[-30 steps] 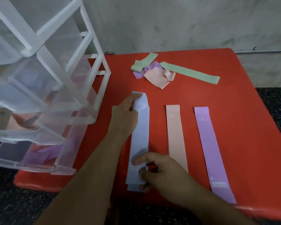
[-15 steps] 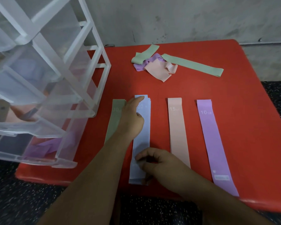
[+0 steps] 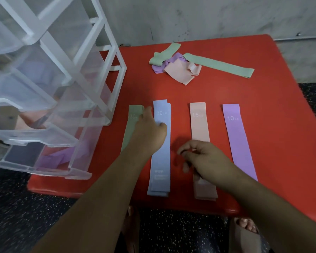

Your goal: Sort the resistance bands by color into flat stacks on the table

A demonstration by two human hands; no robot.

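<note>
Right hand [image 3: 206, 159] is coming off the blue stack [image 3: 161, 152]. A second ago it was pinching that stack's near end; now it is hovering toward 3 o'clock of it, over the near half of the pink stack [image 3: 199, 125]. Its fingers are loosely curled, apart, gripping nothing.

Left hand [image 3: 150, 132] is sliding off the blue stack's far end toward 9 o'clock. Its fingers are relaxed, one reaching onto the top of the green stack [image 3: 133, 125], thumb side touching blue. It isn't gripping anything as far as the view shows.

Blue stack is lying flat at about 6 o'clock on the red table [image 3: 263, 106], edges slightly fanned at the far end. The row is running green, blue, pink, purple stack [image 3: 235, 136] from 8 o'clock round to 4 o'clock, well apart from each other.

Reading: the blue band is looking placed and released, so that step is closing out.

The unsorted pile [image 3: 173, 66] is sitting at 12 o'clock, with green, purple and pink pieces tangled. A long green band [image 3: 219, 65] is trailing from it toward 1 o'clock. Sorting is maybe half done, and the next grab is likely from that pile.

Clear drawer unit [image 3: 53, 88] is standing at 9–10 o'clock, with bands showing inside.
</note>
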